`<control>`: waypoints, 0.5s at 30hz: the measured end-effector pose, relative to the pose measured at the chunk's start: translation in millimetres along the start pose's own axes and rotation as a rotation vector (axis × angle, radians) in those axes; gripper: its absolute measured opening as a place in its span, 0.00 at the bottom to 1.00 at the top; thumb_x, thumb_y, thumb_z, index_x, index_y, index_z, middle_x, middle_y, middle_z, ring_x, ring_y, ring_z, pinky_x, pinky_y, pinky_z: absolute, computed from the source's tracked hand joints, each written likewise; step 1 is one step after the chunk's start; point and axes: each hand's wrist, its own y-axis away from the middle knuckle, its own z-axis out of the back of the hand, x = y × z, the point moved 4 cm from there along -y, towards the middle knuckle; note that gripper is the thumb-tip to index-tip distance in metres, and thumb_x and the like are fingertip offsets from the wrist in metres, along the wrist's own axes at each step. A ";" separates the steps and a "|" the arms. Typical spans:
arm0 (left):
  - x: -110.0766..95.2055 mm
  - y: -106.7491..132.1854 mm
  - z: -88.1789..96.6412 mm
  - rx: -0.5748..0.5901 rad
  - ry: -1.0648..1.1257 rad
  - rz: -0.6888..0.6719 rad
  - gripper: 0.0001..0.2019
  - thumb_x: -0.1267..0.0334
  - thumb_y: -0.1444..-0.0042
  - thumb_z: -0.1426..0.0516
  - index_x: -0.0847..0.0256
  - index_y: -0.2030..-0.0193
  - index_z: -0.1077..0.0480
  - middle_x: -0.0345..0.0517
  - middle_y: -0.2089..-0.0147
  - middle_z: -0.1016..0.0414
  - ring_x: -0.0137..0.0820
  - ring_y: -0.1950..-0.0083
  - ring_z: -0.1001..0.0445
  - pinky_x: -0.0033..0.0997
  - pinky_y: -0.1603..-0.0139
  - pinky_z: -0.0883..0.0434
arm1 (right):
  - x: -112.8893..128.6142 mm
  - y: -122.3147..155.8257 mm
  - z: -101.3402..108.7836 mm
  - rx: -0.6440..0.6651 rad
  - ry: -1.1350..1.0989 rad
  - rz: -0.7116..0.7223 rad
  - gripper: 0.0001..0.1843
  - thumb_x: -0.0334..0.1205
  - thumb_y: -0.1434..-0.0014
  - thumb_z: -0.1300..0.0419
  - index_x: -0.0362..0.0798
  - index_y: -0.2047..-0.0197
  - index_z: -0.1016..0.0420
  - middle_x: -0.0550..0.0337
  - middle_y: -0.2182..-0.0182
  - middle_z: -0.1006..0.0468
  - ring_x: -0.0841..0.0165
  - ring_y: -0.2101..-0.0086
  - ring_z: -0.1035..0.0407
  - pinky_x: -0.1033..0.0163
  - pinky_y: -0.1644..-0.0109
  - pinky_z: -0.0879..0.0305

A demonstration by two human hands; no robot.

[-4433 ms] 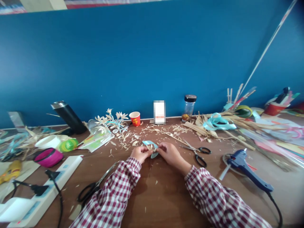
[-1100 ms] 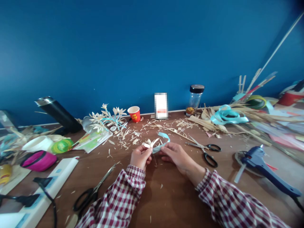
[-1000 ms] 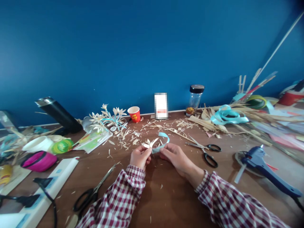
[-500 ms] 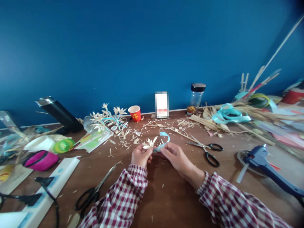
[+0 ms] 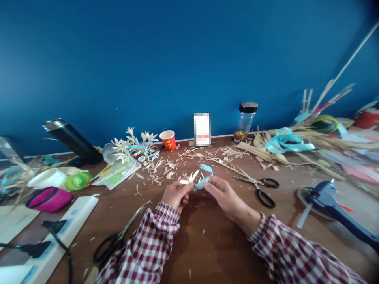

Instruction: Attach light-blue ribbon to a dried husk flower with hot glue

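Note:
Between the thumb and fingers of my left hand (image 5: 177,193) is a small cream-coloured flower (image 5: 192,178) with narrow pointed petals, like dried husk. My right hand (image 5: 220,195) pinches a light blue ribbon (image 5: 204,183), whose free end curls up and back above the fingers. The ribbon reaches across to the base of the flower; whether it wraps round it is hidden by the fingers. Both hands are close together over the brown table. Scissors (image 5: 258,185) with black handles lie open to the right of my right hand, and other scissors (image 5: 120,236) lie beside my left sleeve.
Husk scraps (image 5: 160,169) litter the table (image 5: 219,248). Finished-looking flowers (image 5: 136,144), a red paper cup (image 5: 167,140) and a jar (image 5: 245,121) stand along the wall. A glue gun (image 5: 331,201) and ribbon coil (image 5: 288,141) are right; a power strip (image 5: 66,228) and black flask (image 5: 74,140) left.
The flower has turned in my left hand and tilts more to the right. My right hand has shifted slightly right, still pinching the ribbon. The view has moved a little.

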 end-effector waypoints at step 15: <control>1.4 2.2 -2.6 0.049 -0.025 -0.111 0.40 0.63 0.61 0.33 0.57 0.41 0.44 0.29 0.82 0.35 0.17 0.86 0.44 0.14 0.88 0.48 | -0.5 0.4 4.0 0.026 -0.016 0.003 0.14 0.49 0.47 0.40 0.46 0.71 0.31 0.63 0.76 0.29 0.72 0.71 0.36 0.64 0.63 0.39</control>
